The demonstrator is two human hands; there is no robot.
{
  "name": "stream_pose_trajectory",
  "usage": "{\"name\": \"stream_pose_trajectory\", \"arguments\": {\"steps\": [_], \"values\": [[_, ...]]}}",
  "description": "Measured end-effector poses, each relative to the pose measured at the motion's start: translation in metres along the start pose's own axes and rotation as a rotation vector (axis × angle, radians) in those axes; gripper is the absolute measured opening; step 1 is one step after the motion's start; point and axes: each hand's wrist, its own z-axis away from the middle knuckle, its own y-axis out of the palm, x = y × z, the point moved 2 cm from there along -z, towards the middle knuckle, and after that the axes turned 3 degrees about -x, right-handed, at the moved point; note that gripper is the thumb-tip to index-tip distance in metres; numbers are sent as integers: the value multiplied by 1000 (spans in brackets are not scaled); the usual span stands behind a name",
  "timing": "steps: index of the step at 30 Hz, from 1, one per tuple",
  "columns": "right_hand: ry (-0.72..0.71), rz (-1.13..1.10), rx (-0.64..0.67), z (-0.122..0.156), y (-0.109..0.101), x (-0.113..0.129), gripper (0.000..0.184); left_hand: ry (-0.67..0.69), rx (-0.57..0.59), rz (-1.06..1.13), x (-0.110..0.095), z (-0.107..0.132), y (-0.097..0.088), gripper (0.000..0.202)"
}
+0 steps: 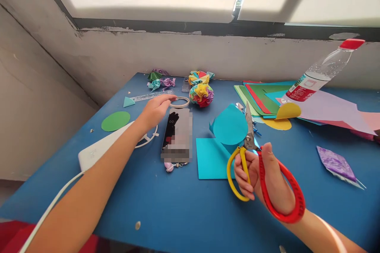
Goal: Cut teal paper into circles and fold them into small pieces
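The step in hand looks like a reach for the tape roll (179, 106) while the scissors (249, 142) stand ready in the other grip; the roll lies flat on the blue table (166, 205), just beyond the phone (170, 130) and just beside a multicoloured paper ball (202, 95). As I judge it, picking the roll up calls for the fingertips to pinch its thin rim, clear of the phone just below.

The left hand (156, 108) is stretched forward, its forearm slanting in from the lower left across a white device (102, 148); the fingers are nearly straight and close together, the tips at the roll's near-left rim; whether they touch it or hold it I cannot tell.

The right hand (274, 184) comes in from the lower right, raised, thumb uppermost; its fingers curl through the yellow handle loop and the thumb side sits within the red one, so the scissors are firmly gripped; the blades point away from the body, beside a rounded cyan paper piece (230, 124); contact between blade and paper is unclear. That piece overlaps a flat cyan sheet (212, 166), which lies between the phone and the right hand.
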Motion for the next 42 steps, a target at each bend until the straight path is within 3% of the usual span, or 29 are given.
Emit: {"name": "stream_pose_trajectory", "arguments": {"steps": [2,8,20,23,26,28,30,32,34,36,38,42], "values": [[3,2,-6,-1,-1,0,63,-32,32,138,11,-10,6,43],[35,-15,7,-1,-3,-1,67,-27,82,250,24,-20,29,47],[13,-17,33,-3,-5,-4,68,45,58,218,31,-22,30,42],[29,-15,32,-1,-3,-4,69,125,-96,167,20,-13,25,40],[18,-20,46,1,-1,-3,68,258,-326,100,-10,15,22,40],[-24,-3,65,2,0,-2,69,253,-223,185,-35,41,28,51],[-91,31,101,2,0,-1,70,231,12,249,-60,67,41,56],[-169,72,157,3,0,-1,70,246,222,177,-77,89,55,51],[-246,118,209,4,0,-1,67,264,327,67,-85,103,66,48],[-307,158,250,6,-1,-1,64,238,389,70,-85,109,75,47],[-341,177,291,10,-1,-1,64,184,414,214,-83,110,79,44],[-349,154,350,16,4,1,65,40,321,625,-83,109,79,39]]}}
